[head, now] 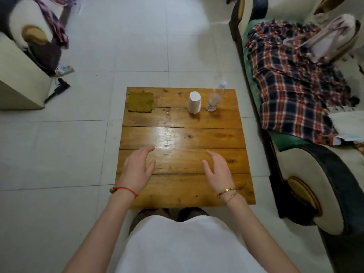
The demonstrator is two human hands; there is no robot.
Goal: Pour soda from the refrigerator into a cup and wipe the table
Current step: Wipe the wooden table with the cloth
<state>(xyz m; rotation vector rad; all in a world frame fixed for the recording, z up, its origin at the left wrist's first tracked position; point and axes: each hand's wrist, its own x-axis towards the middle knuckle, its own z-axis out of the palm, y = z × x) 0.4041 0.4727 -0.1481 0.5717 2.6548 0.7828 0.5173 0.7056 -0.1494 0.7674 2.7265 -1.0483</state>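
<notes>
Looking down on a pale tiled floor (82, 146) with a square plank table (183, 186) of glossy honey-coloured wood at the centre, glare streaking its middle boards. Flanked on the right by a cream-and-dark sofa (315, 174) draped with a red, navy and white plaid blanket (291, 79), a pale bag (331, 40) lying near its far end; flanked at upper left by a cream armchair (17, 62) with patterned cloth thrown over its arm. Seen at the bottom edge: a white shirt (181, 245) and two bare forearms reaching forward over the near boards.

Held low above the table, well apart from each other — left hand (136, 168) with a red string at the wrist, right hand (218, 168) with gold bracelets at the wrist. Both spread loose, fingers parted and relaxed, nothing gripped; contact with the wood not clear from this angle.

Standing on the far side of the table, toward the right: a white cup (194, 102) turned upside down, and just beside it on the right, not touching, a clear plastic bottle (215, 96) with a white cap, upright. Lying flat at the far left corner — a square olive-brown cloth (141, 102), its edges ragged. Both hands well short of all three.
</notes>
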